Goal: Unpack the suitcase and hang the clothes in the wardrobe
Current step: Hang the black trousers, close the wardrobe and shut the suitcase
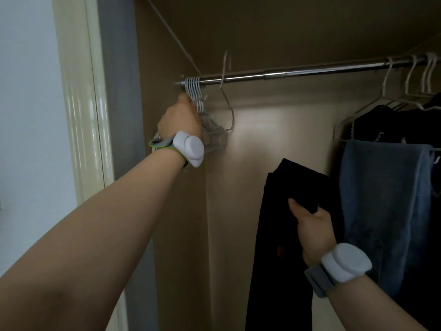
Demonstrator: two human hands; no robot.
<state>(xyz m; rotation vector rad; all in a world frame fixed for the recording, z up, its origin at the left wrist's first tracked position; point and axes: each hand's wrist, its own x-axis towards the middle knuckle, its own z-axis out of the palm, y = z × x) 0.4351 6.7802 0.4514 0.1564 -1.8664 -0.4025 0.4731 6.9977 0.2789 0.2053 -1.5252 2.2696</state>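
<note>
Trousers point(269, 235), black and folded over, hang from your right hand point(312, 230). The thumb is pressed on the front of the cloth and the fingers are curled behind it, grasping the fold. They hang low in the wardrobe point(274, 139), below the middle of the rod point(310, 70) and clear of it. A small brown patch on them is too dim to read.

Your left hand point(181, 120) is up at the left end of the rod, closed on the necks of the white hangers point(194, 88) bunched there. One fingertip shows just under their hooks; the other fingers are hidden behind the back of the hand. One hanger point(226, 91) stands just right of the bunch, blurred, with its hook raised above the rod.

Each wrist carries a white band, left point(188, 149) and right point(343, 263), with no writing you can make out.

At the right end of the rod, jeans point(381, 199) are draped over a hanger, just beside the trousers. A dark garment point(393, 123) hangs above and behind them. A cream door frame point(78, 91) stands at the wardrobe's left edge.
</note>
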